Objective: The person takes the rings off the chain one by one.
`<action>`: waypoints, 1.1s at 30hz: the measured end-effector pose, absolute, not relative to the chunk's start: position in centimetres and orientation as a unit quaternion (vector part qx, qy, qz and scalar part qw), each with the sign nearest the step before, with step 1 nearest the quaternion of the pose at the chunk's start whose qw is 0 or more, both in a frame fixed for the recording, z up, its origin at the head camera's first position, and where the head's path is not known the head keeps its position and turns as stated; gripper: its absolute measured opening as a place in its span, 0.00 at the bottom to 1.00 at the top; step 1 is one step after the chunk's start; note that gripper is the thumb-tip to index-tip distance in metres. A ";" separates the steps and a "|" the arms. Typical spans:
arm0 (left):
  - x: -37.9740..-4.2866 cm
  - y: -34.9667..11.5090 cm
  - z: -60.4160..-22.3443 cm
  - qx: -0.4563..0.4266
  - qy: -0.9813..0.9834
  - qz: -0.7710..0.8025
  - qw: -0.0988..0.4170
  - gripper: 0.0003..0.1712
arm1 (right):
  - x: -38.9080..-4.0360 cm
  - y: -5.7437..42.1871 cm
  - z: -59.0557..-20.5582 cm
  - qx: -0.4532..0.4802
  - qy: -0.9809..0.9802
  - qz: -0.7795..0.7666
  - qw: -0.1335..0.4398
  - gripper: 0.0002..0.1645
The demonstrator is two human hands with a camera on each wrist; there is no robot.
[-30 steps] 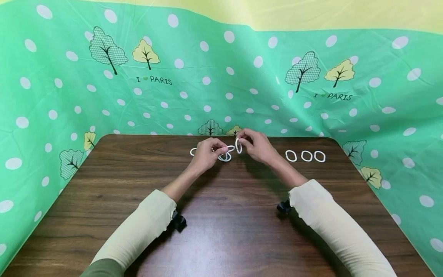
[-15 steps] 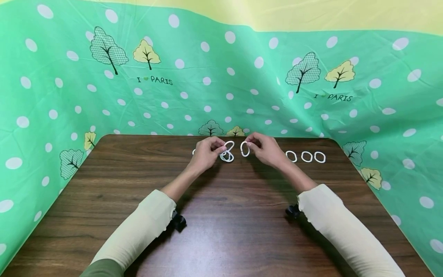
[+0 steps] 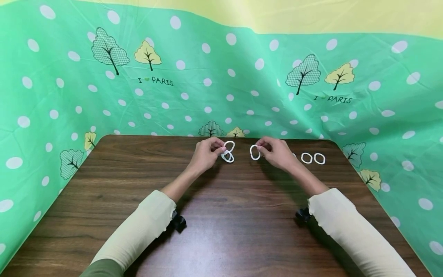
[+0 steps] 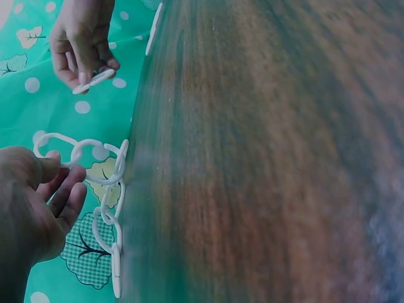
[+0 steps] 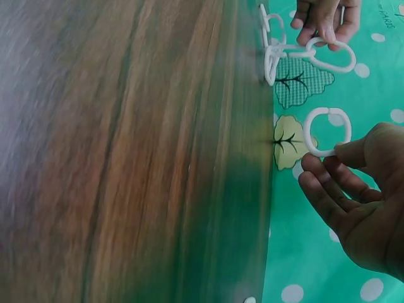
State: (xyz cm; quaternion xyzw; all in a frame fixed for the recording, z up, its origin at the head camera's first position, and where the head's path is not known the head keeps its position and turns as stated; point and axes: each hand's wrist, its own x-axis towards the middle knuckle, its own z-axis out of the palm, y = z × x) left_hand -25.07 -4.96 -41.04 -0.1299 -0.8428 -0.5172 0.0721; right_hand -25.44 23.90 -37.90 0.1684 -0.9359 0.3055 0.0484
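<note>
My left hand (image 3: 205,156) pinches the end link (image 4: 57,135) of a white plastic chain between thumb and fingers, above the far part of the table. The rest of the chain (image 4: 121,192), several joined oval links, hangs from it down to the tabletop; my hand hides part of it in the head view. To the right, my right hand (image 3: 277,152) pinches a single white chain link (image 5: 307,134) by its rim, raised and apart from the chain. A small split shows in this link's rim in the right wrist view.
Two loose white links, a nearer one (image 3: 302,158) and one (image 3: 325,158) beside it, lie right of my right hand. Another (image 3: 294,155) is mostly hidden behind that hand. A green dotted cloth (image 3: 155,111) hangs behind the brown wooden table (image 3: 221,231).
My right hand has moved right with its link, away from the chain. The end link in my left hand has tilted upward, while the left arm has stayed nearly still.
</note>
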 end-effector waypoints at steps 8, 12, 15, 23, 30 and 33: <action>-25.1 -5.0 -40.8 -0.135 -0.835 -0.529 0.068 0.07 | -25.6 25.7 -38.1 0.148 -0.946 0.286 0.032 0.12; -25.2 -4.9 -40.6 -0.138 -0.834 -0.530 0.071 0.06 | -25.7 26.5 -38.2 0.135 -0.950 0.279 0.023 0.13; -25.2 -4.9 -40.6 -0.141 -0.833 -0.529 0.076 0.05 | -25.8 27.1 -38.3 0.129 -0.952 0.275 0.020 0.13; -25.3 -4.7 -40.5 -0.146 -0.830 -0.533 0.081 0.06 | -26.3 28.5 -38.7 0.105 -0.952 0.286 -0.005 0.14; -25.3 -4.7 -40.5 -0.153 -0.829 -0.532 0.083 0.06 | -26.5 29.5 -39.1 0.084 -0.953 0.290 -0.020 0.15; -25.3 -4.7 -40.5 -0.154 -0.827 -0.534 0.083 0.06 | -26.6 30.0 -39.2 0.075 -0.954 0.289 -0.020 0.15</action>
